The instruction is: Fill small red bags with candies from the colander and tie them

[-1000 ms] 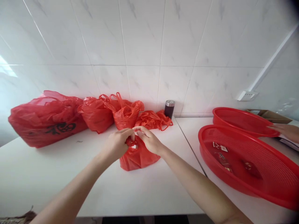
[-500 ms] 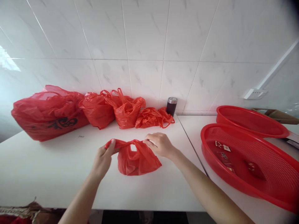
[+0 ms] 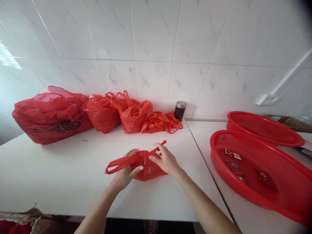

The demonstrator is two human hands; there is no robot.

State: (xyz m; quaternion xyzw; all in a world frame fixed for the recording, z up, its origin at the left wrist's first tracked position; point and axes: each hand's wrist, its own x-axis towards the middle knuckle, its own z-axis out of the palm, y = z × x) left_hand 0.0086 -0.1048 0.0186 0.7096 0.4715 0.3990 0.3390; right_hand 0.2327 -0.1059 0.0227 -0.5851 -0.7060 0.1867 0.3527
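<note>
while a white desk fills the lower view under a tiled wall, a second white desk butts against its right edge and carries two big red mesh baskets, the nearer basket holding a few small printed packets and the farther basket lying behind it and overlapping its back rim. along the wall on the first desk stands a row of red plastic bags: the largest bag, with black characters on its side, at the left, then a medium bag, a knotted bag and a flat crumpled bag lying low. just right of that row a dark cylindrical cup with a silver lid stands upright against the wall. near the front middle of the desk, well apart from the row, lies a small red bag between both hands. the left hand is curled on the bag's left side, thumb and fingers pinching its handle loop, which sticks out to the left. the right hand presses on the bag's right side, fingers pinching the other handle strip, which points up and right.
</note>
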